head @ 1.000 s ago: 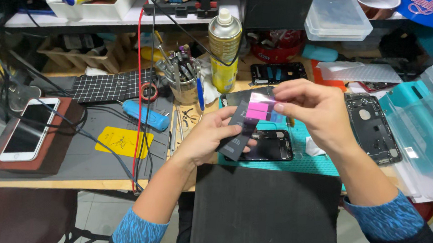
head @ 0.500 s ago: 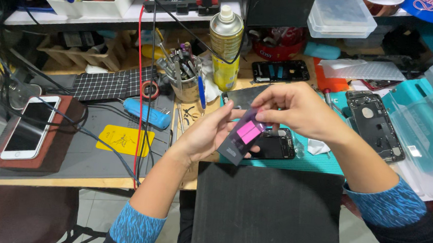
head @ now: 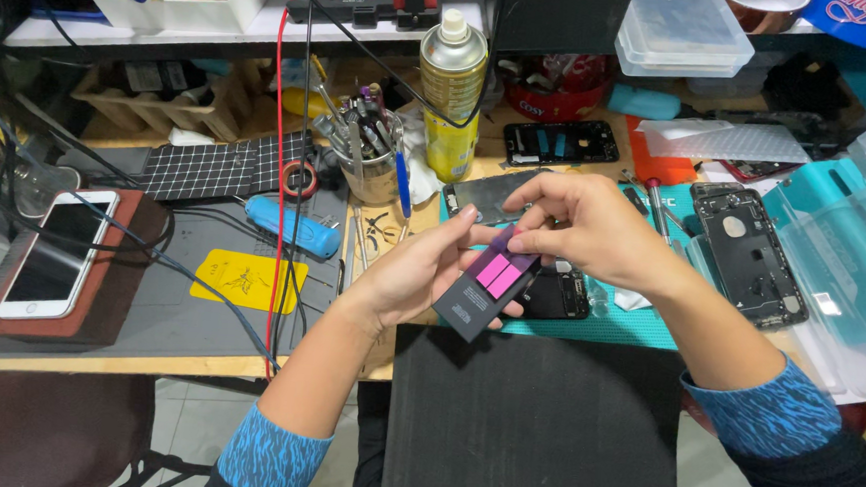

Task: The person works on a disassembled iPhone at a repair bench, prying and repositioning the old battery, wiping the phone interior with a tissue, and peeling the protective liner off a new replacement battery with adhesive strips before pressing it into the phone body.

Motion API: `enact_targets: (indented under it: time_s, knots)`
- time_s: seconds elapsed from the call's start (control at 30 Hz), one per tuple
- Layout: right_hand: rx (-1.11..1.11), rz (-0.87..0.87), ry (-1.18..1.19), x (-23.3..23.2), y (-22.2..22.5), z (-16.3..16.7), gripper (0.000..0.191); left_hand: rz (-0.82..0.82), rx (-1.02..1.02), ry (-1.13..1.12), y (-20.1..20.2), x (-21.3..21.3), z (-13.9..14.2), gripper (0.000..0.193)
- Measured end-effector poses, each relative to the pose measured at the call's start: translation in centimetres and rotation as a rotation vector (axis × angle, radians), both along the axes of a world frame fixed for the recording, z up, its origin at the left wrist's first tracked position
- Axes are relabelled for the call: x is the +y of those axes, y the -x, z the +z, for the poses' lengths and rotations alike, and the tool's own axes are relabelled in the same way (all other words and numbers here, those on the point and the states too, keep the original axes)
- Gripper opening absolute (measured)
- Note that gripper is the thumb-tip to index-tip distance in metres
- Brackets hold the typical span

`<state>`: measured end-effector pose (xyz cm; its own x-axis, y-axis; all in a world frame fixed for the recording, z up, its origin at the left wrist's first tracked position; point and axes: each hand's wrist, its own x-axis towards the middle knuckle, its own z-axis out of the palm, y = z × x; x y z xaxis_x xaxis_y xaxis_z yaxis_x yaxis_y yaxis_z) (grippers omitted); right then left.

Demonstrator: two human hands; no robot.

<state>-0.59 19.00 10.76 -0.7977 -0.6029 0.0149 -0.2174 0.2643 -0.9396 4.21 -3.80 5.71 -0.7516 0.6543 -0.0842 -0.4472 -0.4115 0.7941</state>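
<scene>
- Black foam pad [head: 532, 430], one, at six o'clock, fills the near bench edge below both hands.
- Grey work mat [head: 149, 296], one, at nine o'clock, carries one white phone [head: 46, 265] and one yellow sticker [head: 247, 280].
- Phone housings: two clear ones, at three o'clock [head: 750, 255] and at one o'clock [head: 559, 143].
- Spray can [head: 451, 94], one, stands upright at twelve o'clock.
- Left hand [head: 421, 273] cradles the flat black battery [head: 485, 287] at centre, fingers curled under it.
- Right hand [head: 594, 228] pinches narrowly at the battery's upper end, by two pink strips [head: 498, 274].
- Judgement: keep the battery flat and supported, peeling slowly and low so nothing bends.
</scene>
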Motion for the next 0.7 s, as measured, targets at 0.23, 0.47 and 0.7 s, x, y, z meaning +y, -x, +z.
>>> enact_targets:
  time_s: [0.23,0.47,0.7]
  knots:
    - [0.04,-0.027,-0.045,-0.2,-0.3,0.1,0.031,0.014,0.008,0.027,-0.3,0.1,0.7,0.06]
    - [0.111,-0.055,-0.079,-0.7,-1.1,0.8,0.03,0.056,0.084,0.116,-1.0,0.1,1.3,0.044]
    - [0.148,-0.091,-0.12,-0.7,-1.3,1.1,0.03,0.072,0.126,0.14,-0.8,0.7,0.8,0.049]
